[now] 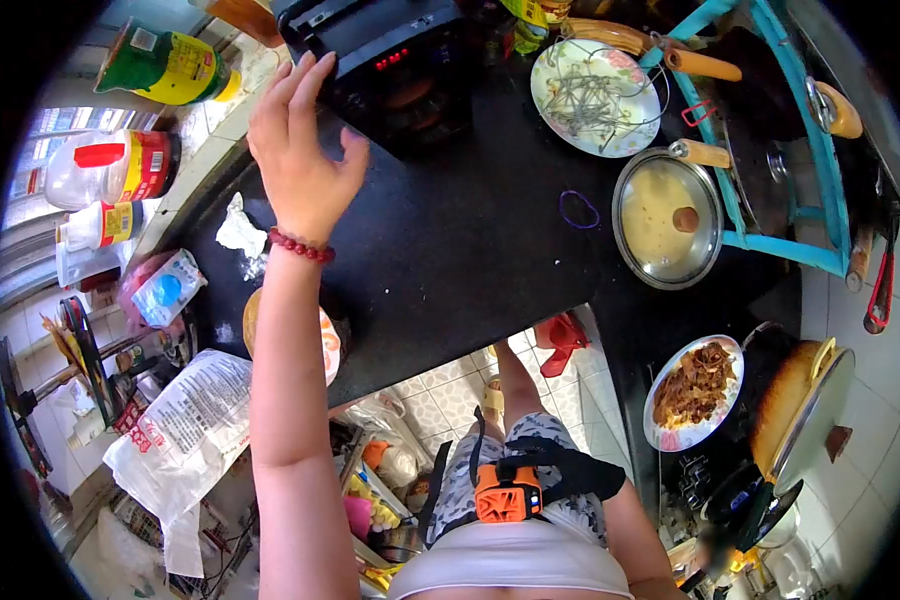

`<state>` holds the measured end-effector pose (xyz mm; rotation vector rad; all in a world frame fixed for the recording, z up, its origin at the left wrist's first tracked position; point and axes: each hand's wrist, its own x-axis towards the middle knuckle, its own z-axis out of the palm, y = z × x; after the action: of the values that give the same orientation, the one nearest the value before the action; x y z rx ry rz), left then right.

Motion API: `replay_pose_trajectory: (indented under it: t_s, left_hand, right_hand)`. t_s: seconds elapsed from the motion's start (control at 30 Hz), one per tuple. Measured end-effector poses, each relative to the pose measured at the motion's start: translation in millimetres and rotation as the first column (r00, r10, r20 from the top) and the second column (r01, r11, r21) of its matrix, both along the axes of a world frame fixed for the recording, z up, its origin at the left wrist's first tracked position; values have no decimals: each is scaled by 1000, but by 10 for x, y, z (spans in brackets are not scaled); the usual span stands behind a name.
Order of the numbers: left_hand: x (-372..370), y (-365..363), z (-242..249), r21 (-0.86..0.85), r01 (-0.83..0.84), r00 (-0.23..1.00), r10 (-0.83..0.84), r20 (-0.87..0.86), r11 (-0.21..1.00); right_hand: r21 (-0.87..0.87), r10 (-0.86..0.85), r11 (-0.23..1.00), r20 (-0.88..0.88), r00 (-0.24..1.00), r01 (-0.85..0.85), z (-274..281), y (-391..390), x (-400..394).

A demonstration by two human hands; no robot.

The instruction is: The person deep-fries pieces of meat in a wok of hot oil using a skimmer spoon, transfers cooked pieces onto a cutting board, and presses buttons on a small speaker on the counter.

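Observation:
My left hand reaches over the counter with a red bead bracelet at its wrist. Its fingers are stretched out and the thumb stands apart, nothing between them. The fingertips are right at the near left edge of a black kitchen appliance with a red lit display. My right hand, covered in black, rests low in front of my body beside an orange and black device at my waist. Its fingers do not show clearly. A crumpled white tissue lies left of my left wrist.
On the black counter are a floral plate with wire, a glass-lidded pan and a purple band. A dish of brown food stands right. Bottles line the left ledge; a blue rack holds pans.

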<state>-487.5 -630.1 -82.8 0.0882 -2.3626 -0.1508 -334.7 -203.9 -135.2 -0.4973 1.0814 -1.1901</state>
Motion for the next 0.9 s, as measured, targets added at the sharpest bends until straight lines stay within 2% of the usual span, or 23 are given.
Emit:
replay_pose_trajectory:
  t_s: [0.2, 0.37, 0.47, 0.57, 0.67, 0.77, 0.9]
  left_hand:
    - [-167, 335, 18, -7, -149, 985, 147, -84, 989]
    - [-436, 562, -95, -61, -183, 967, 168, -191, 981]
    - [-537, 615, -100, -85, -229, 952, 205, -226, 970]
    - [-561, 587, -116, -97, -247, 950, 221, -220, 964]
    - [-539, 590, -142, -108, -264, 949, 238, -208, 958]
    - [-538, 555, -167, -136, -267, 948, 234, -215, 954]
    - [-576, 532, -186, -120, -272, 939, 236, -250, 955]
  right_hand:
    - [11, 15, 1000, 33, 999, -16, -96, 59, -10]
    - [-18, 51, 999, -21, 998, -51, -38, 18, -102]
    - [-8, 23, 1000, 27, 999, -22, 5, -10, -144]
    - [24, 12, 1000, 118, 993, -15, -47, 18, -127]
    - [66, 7, 998, 56, 998, -10, -46, 34, -107]
    - [8, -17, 1000, 97, 995, 16, -36, -6, -141]
    - [12, 19, 1000, 85, 996, -20, 17, -49, -207]
